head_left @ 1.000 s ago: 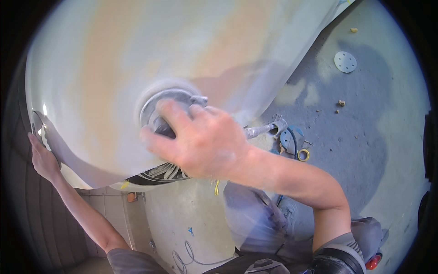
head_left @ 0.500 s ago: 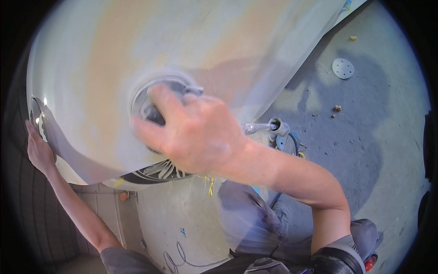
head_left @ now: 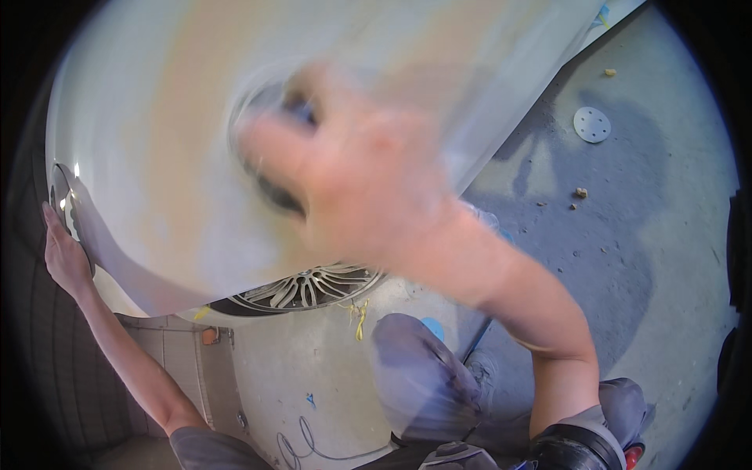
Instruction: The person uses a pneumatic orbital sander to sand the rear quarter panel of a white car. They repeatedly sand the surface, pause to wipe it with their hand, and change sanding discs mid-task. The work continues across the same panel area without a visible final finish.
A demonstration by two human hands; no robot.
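A large pale car body panel (head_left: 211, 70) with yellowish-tan sanded bands fills the upper left. My right hand (head_left: 352, 164), smeared by motion, is wrapped round the top of a round sander (head_left: 263, 100) whose pad lies against the panel. Much of the tool is hidden under the palm and fingers. Far to the left, my left hand (head_left: 69, 262) lies along the panel's outer edge with fingers stretched out, just below a shiny recessed opening (head_left: 64, 196). It holds no tool.
A spoked wheel (head_left: 309, 286) shows beneath the panel's lower edge, with a yellow strip (head_left: 361, 319) hanging beside it. On the concrete floor (head_left: 627, 258) lie a white perforated sanding disc (head_left: 592, 125) and small crumbs (head_left: 580, 193). A thin coiled cable (head_left: 301, 446) lies near my knees.
My right hand and the sander have moved up and slightly right over the panel, uncovering more of the wheel. My left hand stays in nearly the same place.
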